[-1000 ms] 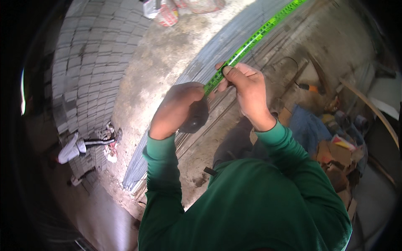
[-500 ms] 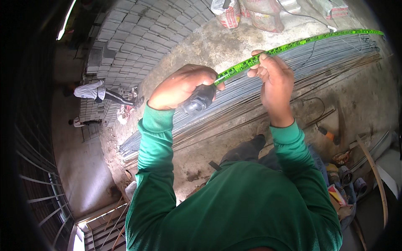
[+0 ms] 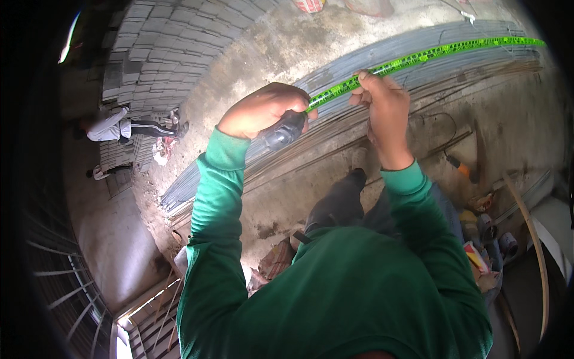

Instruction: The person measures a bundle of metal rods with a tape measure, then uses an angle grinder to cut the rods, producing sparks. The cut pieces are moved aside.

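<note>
My left hand [image 3: 260,112] is wrapped round the dark case of a tape measure [image 3: 283,133], with the thumb by the mouth where the blade comes out. The bright green blade [image 3: 454,49] stretches out to the far right, bending slightly in the wide view. My right hand [image 3: 387,113] pinches the blade between thumb and fingers a short way from the case. Beneath the blade, a long bundle of thin grey metal rods [image 3: 412,43] lies across the floor, with brownish rods along its near side. The blade's far end is too small to make out.
Stacked grey blocks [image 3: 173,45] stand at the far left. Sacks [image 3: 371,6] lie at the top edge. Two people, one in a light top [image 3: 109,128], are at the left. An orange and black tool [image 3: 461,169] and a curved wooden strip [image 3: 532,245] lie at the right.
The view has shifted, so the sacks and blocks sit higher in the picture. My right hand has moved slightly left and its grip on the blade continues. One leg shows farther forward.
</note>
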The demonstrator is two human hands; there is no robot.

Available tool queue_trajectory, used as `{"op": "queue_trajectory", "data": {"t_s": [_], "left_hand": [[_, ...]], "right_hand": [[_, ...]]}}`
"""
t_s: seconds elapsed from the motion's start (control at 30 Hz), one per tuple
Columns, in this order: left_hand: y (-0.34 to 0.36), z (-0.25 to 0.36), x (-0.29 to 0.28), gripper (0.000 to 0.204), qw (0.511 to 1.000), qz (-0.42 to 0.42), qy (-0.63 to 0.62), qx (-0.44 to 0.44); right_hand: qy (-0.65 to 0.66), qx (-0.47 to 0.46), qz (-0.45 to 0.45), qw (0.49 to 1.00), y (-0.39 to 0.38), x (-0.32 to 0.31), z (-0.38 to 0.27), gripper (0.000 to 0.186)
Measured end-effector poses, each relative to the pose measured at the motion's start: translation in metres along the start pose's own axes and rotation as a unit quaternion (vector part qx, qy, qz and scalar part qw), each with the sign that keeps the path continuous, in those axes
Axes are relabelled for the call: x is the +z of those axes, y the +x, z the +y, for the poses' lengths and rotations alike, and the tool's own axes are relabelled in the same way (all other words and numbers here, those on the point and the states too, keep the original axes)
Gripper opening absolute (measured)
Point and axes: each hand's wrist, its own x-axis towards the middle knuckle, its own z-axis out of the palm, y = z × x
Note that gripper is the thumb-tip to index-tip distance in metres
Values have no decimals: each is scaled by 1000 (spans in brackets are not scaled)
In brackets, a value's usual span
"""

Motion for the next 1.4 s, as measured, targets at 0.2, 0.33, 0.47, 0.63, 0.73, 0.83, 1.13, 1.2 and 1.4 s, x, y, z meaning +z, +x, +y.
{"op": "queue_trajectory", "data": {"t_s": [0.2,0.33,0.47,0.63,0.73,0.83,1.13,1.2,1.4], "left_hand": [[61,-65,-10,28,1000,-8,-6,-15],[99,-97,-5,34,1000,-6,-18,11],[137,-117,6,33,998,-32,-59,4],[173,-131,17,26,994,-37,-105,-12],[191,-142,31,26,996,-22,-86,24],[210,-144,48,21,997,-1,-81,16],[255,-160,86,20,997,59,-59,-8],[270,-182,88,20,996,62,-66,-1],[375,-315,91,21,995,49,38,81]], "right_hand": [[-9,12,53,999,25,-33,66,16],[-6,19,103,995,39,-51,91,14],[-43,22,154,987,47,-69,112,14],[-65,74,147,984,52,-86,123,13],[-46,80,125,988,52,-105,134,13],[-59,104,106,987,58,-127,138,12],[-29,145,147,978,58,-235,143,29],[-50,181,165,968,60,-275,156,32],[-147,272,240,920,67,-404,235,32]]}}
